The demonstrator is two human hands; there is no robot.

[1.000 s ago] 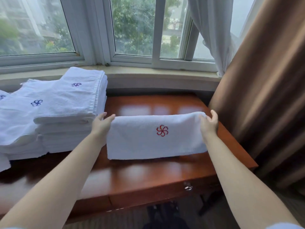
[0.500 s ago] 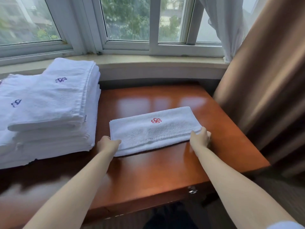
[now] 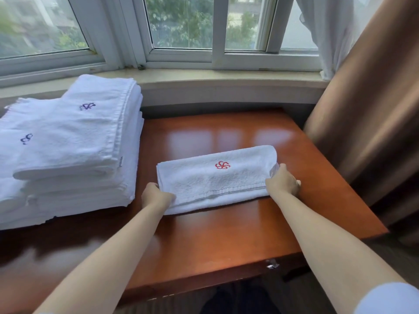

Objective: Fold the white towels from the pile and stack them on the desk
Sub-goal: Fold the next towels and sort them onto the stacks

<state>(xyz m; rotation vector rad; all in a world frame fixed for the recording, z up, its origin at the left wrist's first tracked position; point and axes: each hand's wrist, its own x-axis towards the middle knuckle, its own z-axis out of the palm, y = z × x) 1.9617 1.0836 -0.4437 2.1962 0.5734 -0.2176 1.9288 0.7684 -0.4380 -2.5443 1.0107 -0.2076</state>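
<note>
Now folded towel (image 3: 215, 180) flat on desk (image 3: 226, 234), left hand (image 3: 156, 197) and right hand (image 3: 282, 183) gripping its ends

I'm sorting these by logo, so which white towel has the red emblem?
The folded towel lying alone mid-desk, held at its ends by both hands; the stacked towels on the left carry blue emblems.

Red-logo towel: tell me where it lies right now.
In the head view the red-logo towel lies folded on the desk, right of the towel stack, with the left hand and right hand gripping its ends.
</note>
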